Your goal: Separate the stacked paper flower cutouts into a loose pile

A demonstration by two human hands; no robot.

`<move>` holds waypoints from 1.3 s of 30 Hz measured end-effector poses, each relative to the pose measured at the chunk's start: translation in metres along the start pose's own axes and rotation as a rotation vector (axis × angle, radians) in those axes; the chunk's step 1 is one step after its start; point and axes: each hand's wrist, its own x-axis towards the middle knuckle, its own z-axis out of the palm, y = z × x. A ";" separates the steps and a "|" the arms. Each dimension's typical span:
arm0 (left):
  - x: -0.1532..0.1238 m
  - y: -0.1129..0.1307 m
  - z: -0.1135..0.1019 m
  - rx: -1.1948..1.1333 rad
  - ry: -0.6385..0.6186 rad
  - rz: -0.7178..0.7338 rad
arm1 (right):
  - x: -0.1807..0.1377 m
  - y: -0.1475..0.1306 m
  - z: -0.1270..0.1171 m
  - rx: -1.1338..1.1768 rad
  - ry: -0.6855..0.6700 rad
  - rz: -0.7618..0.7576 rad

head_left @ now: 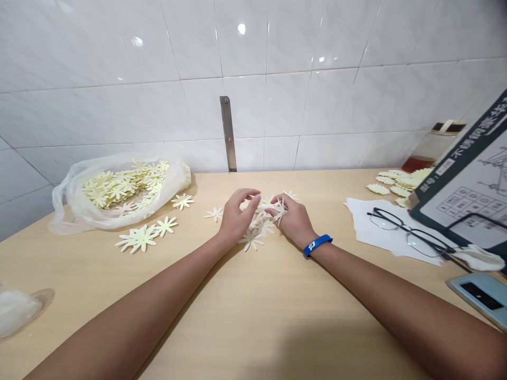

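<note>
My right hand (298,220), with a blue wristband (318,245), pinches a pale flower-shaped cutout (281,211) between thumb and fingers. Facing it, my left hand (236,215) is curved with thumb and fingers apart, and I see nothing held in it. Between and below the hands lies a loose pile of white flower-shaped cutouts (264,228), partly hidden by the fingers. A single cutout (215,214) rests just left of my left hand, and another one (251,240) lies at the pile's near side.
An open plastic bag (158,207) full of yellowish flower cutouts stands at left, with several loose cutouts (141,238) before it. At right are glasses (407,230) on white paper (362,224), scalloped pieces (378,188), a bottle (433,145), a box (471,184) and a phone (481,295).
</note>
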 end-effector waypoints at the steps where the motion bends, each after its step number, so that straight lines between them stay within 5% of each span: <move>1: -0.002 0.004 0.001 -0.032 -0.064 0.040 | -0.001 0.000 0.000 -0.040 -0.015 -0.025; 4: -0.007 0.008 0.007 -0.107 -0.300 0.094 | -0.001 -0.002 -0.002 -0.115 -0.105 -0.097; 6: -0.007 0.005 0.009 -0.128 -0.344 0.066 | -0.001 -0.003 -0.002 -0.152 -0.155 -0.111; 15: 0.005 -0.022 0.000 0.060 -0.028 -0.232 | -0.001 -0.002 0.002 -0.071 -0.145 -0.157; 20: 0.002 -0.022 0.000 0.206 0.110 -0.065 | -0.005 -0.007 0.001 -0.026 -0.173 -0.206; 27: -0.008 -0.002 0.006 0.030 -0.164 0.060 | -0.007 -0.007 -0.002 0.028 -0.181 -0.279; 39: -0.004 -0.001 0.006 -0.037 -0.155 0.110 | -0.011 -0.004 0.002 -0.002 -0.354 -0.304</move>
